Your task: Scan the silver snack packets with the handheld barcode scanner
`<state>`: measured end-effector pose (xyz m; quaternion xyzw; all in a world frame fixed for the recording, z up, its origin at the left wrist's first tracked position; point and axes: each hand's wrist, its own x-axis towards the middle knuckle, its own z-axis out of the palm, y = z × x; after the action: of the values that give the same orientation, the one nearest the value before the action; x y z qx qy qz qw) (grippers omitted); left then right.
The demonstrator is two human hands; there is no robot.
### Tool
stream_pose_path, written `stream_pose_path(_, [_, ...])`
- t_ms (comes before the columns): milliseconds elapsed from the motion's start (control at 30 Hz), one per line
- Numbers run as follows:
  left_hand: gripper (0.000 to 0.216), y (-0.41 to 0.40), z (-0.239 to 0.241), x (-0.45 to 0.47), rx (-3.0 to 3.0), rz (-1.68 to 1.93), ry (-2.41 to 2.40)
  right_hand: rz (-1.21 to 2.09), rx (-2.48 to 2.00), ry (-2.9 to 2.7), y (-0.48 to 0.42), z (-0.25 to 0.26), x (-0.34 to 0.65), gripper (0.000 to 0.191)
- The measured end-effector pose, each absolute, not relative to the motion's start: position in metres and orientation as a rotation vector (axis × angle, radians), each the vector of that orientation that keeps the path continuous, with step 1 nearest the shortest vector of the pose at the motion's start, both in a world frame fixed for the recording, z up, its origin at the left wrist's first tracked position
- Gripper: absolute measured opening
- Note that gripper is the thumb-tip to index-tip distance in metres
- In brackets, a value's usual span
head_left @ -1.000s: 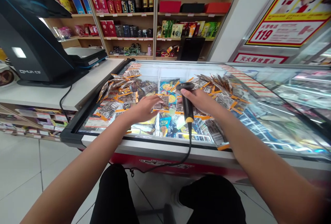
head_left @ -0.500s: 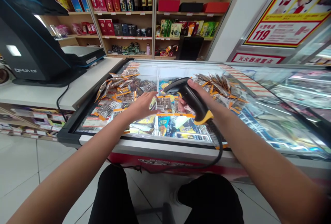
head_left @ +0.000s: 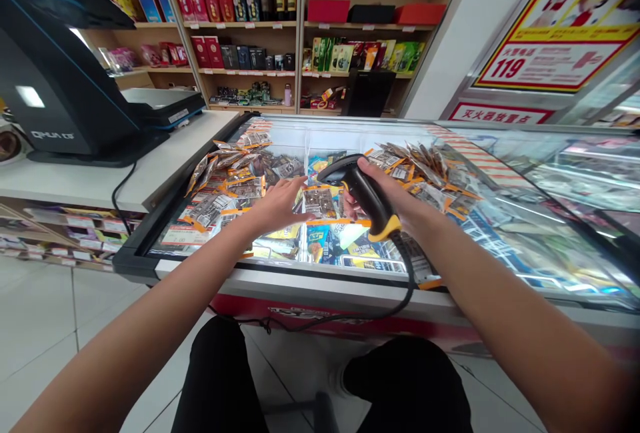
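Observation:
My right hand (head_left: 380, 189) is wrapped around the handle of a black and yellow barcode scanner (head_left: 367, 196), whose head points left. Its dark cable hangs from the handle down past the freezer's front edge. Below the scanner head, a clear snack packet (head_left: 320, 203) with orange edges lies flat on the glass lid. At that packet's left side is my left hand (head_left: 283, 206), thumb and fingers apart, holding nothing; whether a fingertip touches the packet I cannot tell. Similar packets (head_left: 215, 206) are heaped to the left, with another pile (head_left: 425, 169) on the right.
A chest freezer (head_left: 300, 279) with a glass top spans the front, frozen goods showing inside. On the counter (head_left: 175, 149) at left stand a dark checkout terminal (head_left: 65, 86) and a flat scale (head_left: 160, 106). Shelves (head_left: 240, 26) of bottles and boxes line the back.
My right hand and the scanner have shifted slightly left and down, and the cable has swung left with them. My left hand stays nearly in place beside the packet.

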<state>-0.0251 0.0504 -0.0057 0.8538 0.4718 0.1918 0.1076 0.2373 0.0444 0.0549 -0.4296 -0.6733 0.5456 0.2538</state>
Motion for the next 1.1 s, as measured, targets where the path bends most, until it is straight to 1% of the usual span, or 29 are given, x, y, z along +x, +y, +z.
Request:
stream_pose_path(100, [0.075, 0.048, -0.005, -0.021, 2.531, 0.546, 1.331, 1.484, -1.078, -1.874, 0.046, 0.05, 0.238, 0.078])
stream_pose_path(167, [0.062, 0.048, -0.003, -0.021, 2.558, 0.563, 1.254, 1.408, -1.043, -1.948, 0.047, 0.045, 0.238, 0.077])
stream_pose_path(233, [0.055, 0.049, 0.0, -0.025, 2.603, 0.622, 1.29, 1.326, -1.038, -2.034, 0.046, 0.041, 0.237, 0.074])
stream_pose_path(333, [0.047, 0.051, 0.002, -0.037, 2.621, 0.691, 1.673, 1.262, -1.065, -2.144, 0.046, 0.039, 0.236, 0.068])
stream_pose_path(400, [0.037, 0.051, 0.0, -0.045, 2.568, 0.658, 1.948, 1.226, -1.103, -2.167, 0.048, 0.039, 0.237, 0.067])
stream_pose_path(467, [0.026, 0.05, -0.004, -0.051, 2.558, 0.559, 2.075, 1.197, -1.152, -2.131, 0.051, 0.041, 0.239, 0.066])
stream_pose_path(533, [0.021, 0.048, -0.007, -0.053, 2.626, 0.44, 2.076, 1.197, -1.208, -2.061, 0.055, 0.043, 0.243, 0.066])
stream_pose_path(633, [0.023, 0.046, -0.008, -0.054, 2.715, 0.337, 1.989, 1.213, -1.271, -1.985, 0.057, 0.045, 0.247, 0.067])
stream_pose_path(800, [0.033, 0.043, -0.003, -0.053, 2.714, 0.339, 1.795, 1.252, -1.312, -1.957, 0.057, 0.047, 0.248, 0.067])
stream_pose_path(867, [0.038, 0.04, 0.0, -0.048, 2.718, 0.384, 1.637, 1.252, -1.311, -1.956, 0.056, 0.048, 0.247, 0.067])
stream_pose_path(967, [0.048, 0.035, 0.004, -0.037, 2.751, 0.448, 1.266, 1.205, -1.285, -1.998, 0.054, 0.05, 0.246, 0.065])
stream_pose_path(1033, [0.047, 0.033, 0.006, -0.032, 2.774, 0.511, 1.082, 1.176, -1.277, -2.02, 0.054, 0.051, 0.246, 0.063])
stream_pose_path(1100, [0.04, 0.032, 0.008, -0.031, 2.802, 0.587, 1.074, 1.148, -1.287, -2.037, 0.053, 0.052, 0.246, 0.062])
